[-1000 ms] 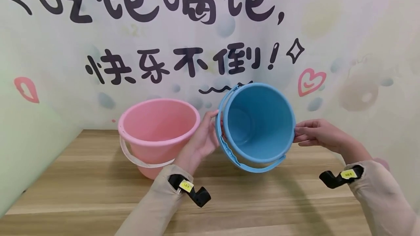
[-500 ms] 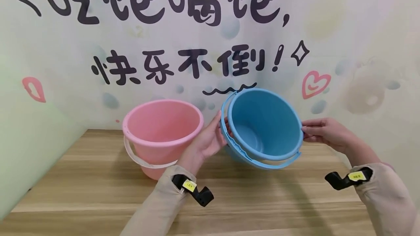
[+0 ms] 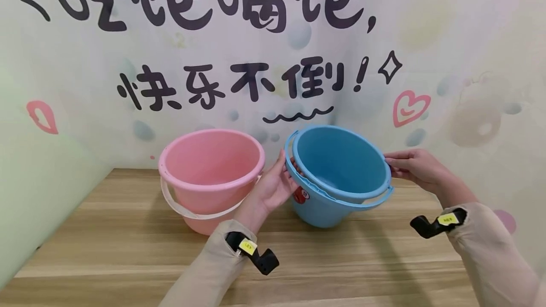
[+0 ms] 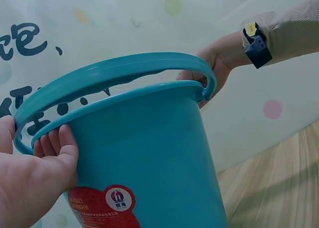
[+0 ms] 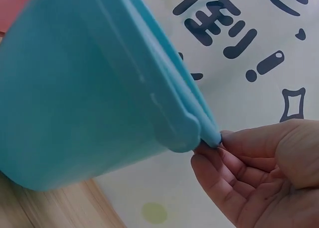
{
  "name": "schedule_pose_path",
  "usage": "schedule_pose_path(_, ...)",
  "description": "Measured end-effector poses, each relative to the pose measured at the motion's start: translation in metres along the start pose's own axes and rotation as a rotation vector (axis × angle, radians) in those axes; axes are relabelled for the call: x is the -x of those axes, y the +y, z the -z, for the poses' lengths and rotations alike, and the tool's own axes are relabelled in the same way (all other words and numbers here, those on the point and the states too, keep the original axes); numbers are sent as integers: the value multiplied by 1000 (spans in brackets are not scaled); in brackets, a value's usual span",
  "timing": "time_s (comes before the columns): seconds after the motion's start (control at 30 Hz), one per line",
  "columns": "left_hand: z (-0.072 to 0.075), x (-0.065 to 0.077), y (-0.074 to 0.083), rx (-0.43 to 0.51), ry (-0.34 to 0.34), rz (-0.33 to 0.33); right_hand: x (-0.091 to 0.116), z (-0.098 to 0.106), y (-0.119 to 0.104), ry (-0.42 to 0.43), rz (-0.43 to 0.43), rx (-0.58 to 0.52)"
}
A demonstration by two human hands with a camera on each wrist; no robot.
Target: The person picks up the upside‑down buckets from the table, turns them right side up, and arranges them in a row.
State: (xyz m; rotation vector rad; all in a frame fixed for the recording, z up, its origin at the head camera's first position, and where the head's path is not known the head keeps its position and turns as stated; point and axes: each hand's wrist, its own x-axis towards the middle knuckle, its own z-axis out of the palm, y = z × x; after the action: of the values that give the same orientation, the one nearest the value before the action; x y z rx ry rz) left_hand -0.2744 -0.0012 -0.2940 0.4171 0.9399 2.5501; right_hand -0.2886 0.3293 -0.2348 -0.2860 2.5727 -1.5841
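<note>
Between the two hands is a blue bucket (image 3: 320, 212), tilted down toward the right, its mouth facing up and slightly toward me. Its blue handle (image 4: 114, 73) hangs down along the near side of the rim in the head view. My left hand (image 3: 270, 191) holds the bucket's left side, fingers curled under the rim and thumb by the handle. On the right side, my right hand (image 5: 259, 173) pinches the rim near the handle's hinge, between thumb and fingers. A red label (image 4: 102, 208) shows on the bucket wall. The bucket's base is close over the wooden table.
A pink bucket (image 3: 192, 200) with a white handle (image 3: 181, 208) stands upright on the wooden table (image 3: 307, 269), just left of my left hand. Behind the buckets is a light backdrop (image 3: 341, 98) printed with dark characters, dots and a pink heart.
The blue bucket has come down toward the table and swung more upright, its mouth turning from facing me to facing upward. Both hands keep hold of it; the pink bucket stays put.
</note>
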Motion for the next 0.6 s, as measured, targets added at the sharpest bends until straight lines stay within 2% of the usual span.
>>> schedule_pose_path(0.4, 4, -1, -6, 34, 62, -7, -10, -6, 1, 18, -32, 24)
schedule_pose_path(0.6, 6, -1, -9, 51, 56, -23, -13, -9, 4, 35, -32, 50)
